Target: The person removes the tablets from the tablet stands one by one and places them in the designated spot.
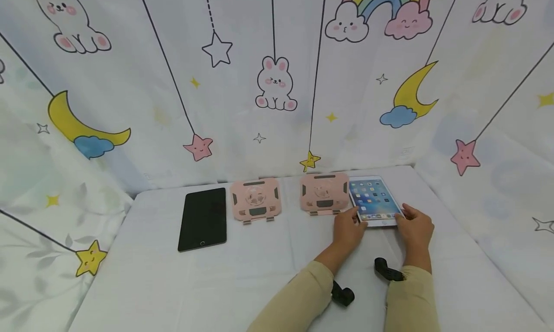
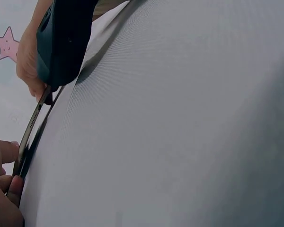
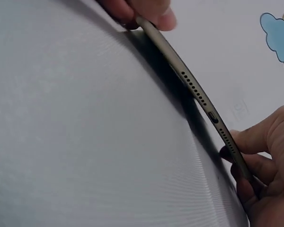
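Note:
A white tablet (image 1: 374, 200) with its screen lit and app icons showing is held by its lower end at the back right of the table. My left hand (image 1: 348, 230) pinches its lower left corner, thumb on top and fingers beneath. At the lower right corner, my right hand (image 1: 416, 227) grips it the same way. The right wrist view shows the tablet's edge (image 3: 199, 97), with speaker holes and a charging port, raised slightly over the cloth with a shadow under it. Close by the tablet's left side lies a pink tablet case (image 1: 312, 195).
Left of it lies a second pink tablet case (image 1: 245, 208), and beyond that a dark tablet (image 1: 202, 226) with its screen black. The white-clothed table (image 1: 242, 284) meets a printed curtain (image 1: 242, 106) at the back. A black wrist mount (image 1: 343, 294) sticks out from the left sleeve.

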`<state>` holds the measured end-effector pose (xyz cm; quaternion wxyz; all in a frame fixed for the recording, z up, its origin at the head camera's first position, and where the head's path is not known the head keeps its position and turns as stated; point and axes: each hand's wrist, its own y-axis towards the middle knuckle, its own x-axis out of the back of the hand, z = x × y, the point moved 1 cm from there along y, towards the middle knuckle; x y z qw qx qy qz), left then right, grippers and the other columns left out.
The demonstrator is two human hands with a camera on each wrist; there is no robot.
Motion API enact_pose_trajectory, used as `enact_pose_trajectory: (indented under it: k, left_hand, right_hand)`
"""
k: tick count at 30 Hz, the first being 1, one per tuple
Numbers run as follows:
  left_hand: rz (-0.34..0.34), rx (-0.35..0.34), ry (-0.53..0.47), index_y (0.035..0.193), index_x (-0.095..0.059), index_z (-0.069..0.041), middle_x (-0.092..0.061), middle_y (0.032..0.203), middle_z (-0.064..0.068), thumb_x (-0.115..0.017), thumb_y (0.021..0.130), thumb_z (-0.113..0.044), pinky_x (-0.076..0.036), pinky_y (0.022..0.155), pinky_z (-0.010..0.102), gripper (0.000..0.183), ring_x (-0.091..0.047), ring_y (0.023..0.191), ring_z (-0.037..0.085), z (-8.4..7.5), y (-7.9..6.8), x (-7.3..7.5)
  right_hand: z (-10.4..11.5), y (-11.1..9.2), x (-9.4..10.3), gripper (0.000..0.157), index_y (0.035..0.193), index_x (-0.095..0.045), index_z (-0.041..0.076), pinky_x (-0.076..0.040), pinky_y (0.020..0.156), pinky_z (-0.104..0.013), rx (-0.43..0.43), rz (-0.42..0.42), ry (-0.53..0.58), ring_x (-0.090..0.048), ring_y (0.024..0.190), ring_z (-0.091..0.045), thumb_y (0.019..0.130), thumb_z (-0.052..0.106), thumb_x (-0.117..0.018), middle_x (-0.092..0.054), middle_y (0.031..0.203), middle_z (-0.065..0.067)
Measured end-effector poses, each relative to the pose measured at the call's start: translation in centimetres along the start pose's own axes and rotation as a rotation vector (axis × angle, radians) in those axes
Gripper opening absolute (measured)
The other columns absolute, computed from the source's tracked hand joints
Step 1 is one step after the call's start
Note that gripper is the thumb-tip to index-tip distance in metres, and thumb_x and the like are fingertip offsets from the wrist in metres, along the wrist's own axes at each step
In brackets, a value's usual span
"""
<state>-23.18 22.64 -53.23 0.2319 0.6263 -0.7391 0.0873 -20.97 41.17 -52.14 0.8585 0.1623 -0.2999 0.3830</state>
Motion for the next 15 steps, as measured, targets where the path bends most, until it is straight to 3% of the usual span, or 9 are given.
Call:
enact_pose_trajectory:
  k: [6,9,12,15]
  left_hand:
    - [-0.001,-0.055,0.177,0.127,-0.066,-0.012,-0.071,0.119,0.000,-0.074,0.086,-0.025,-0.046,0.102,0.027,0.044,-0.060,0.116,0.012,0.05,-0.04,-0.33]
    - [-0.013,-0.077,0.213,0.126,-0.066,-0.011,-0.070,0.122,0.000,-0.075,0.086,-0.025,-0.046,0.104,0.027,0.043,-0.060,0.119,0.014,-0.03,-0.13,-0.35]
    - [0.000,-0.079,0.184,0.126,-0.066,-0.010,-0.072,0.115,0.000,-0.073,0.088,-0.027,-0.048,0.097,0.025,0.042,-0.061,0.111,0.011,0.13,-0.09,-0.29]
    - [0.038,-0.049,0.081,0.129,-0.064,-0.010,-0.071,0.106,0.001,-0.068,0.091,-0.029,-0.051,0.085,0.023,0.042,-0.061,0.096,0.008,0.22,0.10,0.36]
  right_hand:
    - [0.16,-0.19,-0.44,0.043,0.130,-0.061,0.006,-0.039,0.106,-0.049,-0.013,-0.037,-0.006,-0.053,0.125,-0.039,0.088,0.014,-0.066,-0.065,0.124,-0.021]
    - [0.23,-0.20,-0.56,0.044,0.131,-0.061,0.004,-0.039,0.105,-0.051,-0.022,-0.041,-0.011,-0.052,0.123,-0.040,0.088,0.014,-0.066,-0.064,0.125,-0.024]
    - [0.37,-0.28,-0.61,0.046,0.134,-0.058,0.004,-0.039,0.106,-0.050,-0.039,-0.044,0.006,-0.052,0.124,-0.037,0.091,0.018,-0.063,-0.063,0.128,-0.021]
    - [0.56,-0.08,-0.74,0.045,0.135,-0.058,0.009,-0.043,0.101,-0.042,-0.024,-0.114,0.099,-0.057,0.115,-0.027,0.095,0.028,-0.059,-0.065,0.128,-0.016]
